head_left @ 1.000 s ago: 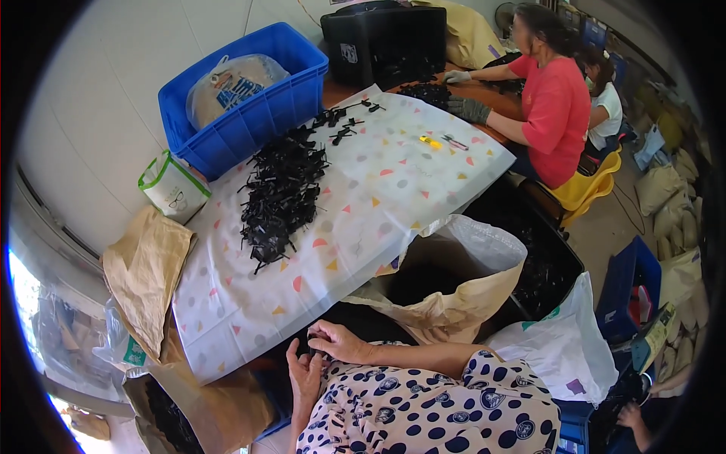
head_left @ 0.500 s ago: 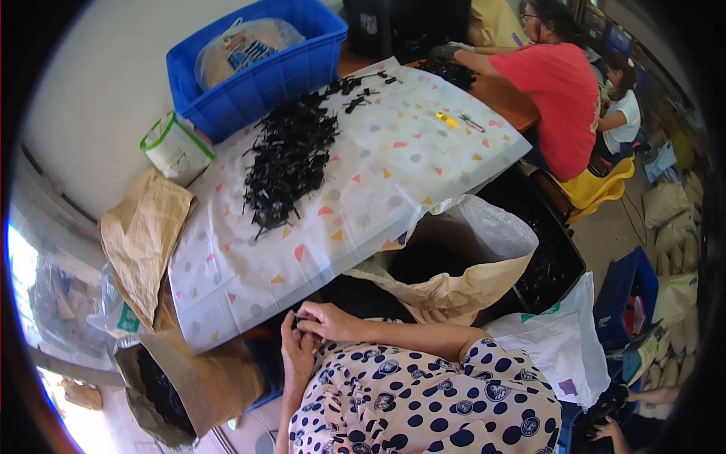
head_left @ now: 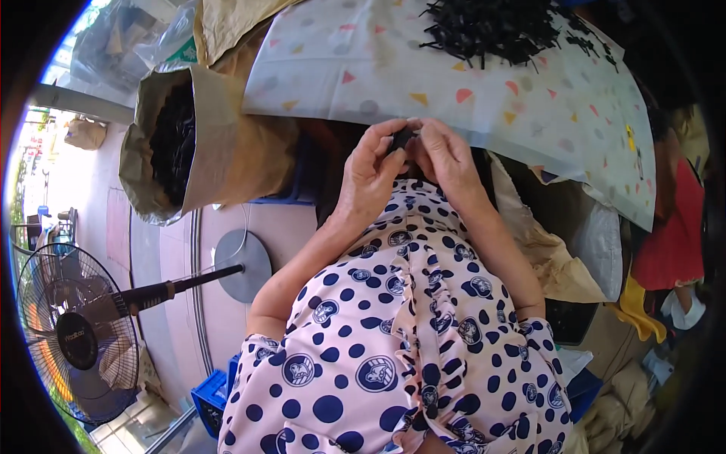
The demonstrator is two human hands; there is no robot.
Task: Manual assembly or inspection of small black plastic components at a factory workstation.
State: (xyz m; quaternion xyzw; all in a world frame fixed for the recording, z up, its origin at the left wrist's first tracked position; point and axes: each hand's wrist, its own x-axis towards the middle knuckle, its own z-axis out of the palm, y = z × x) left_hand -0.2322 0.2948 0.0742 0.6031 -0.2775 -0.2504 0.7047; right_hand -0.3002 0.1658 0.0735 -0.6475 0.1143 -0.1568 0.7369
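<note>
Both of my hands meet just off the near edge of the table, in front of my chest. A small black part (head_left: 402, 140) is pinched between the thumb and fingers of my left hand (head_left: 363, 175). My right hand (head_left: 449, 160) is closed against it from the other side, its fingertips at the same part. The fingers cover much of the part, so its full shape does not show. Beyond them, a pile of thin black parts (head_left: 491, 32) lies on the white patterned tablecloth (head_left: 333, 79).
An open brown paper sack (head_left: 240, 144) of black pieces stands left of the table. Another paper sack (head_left: 556, 261) is at my right. A standing fan (head_left: 79, 337) is at far left, its round base (head_left: 249, 280) on the floor. A person in red (head_left: 669, 234) is at right.
The view has swung left and down, bringing the fan and floor in. My hands appear higher and nearer the middle, and the black part between them now shows.
</note>
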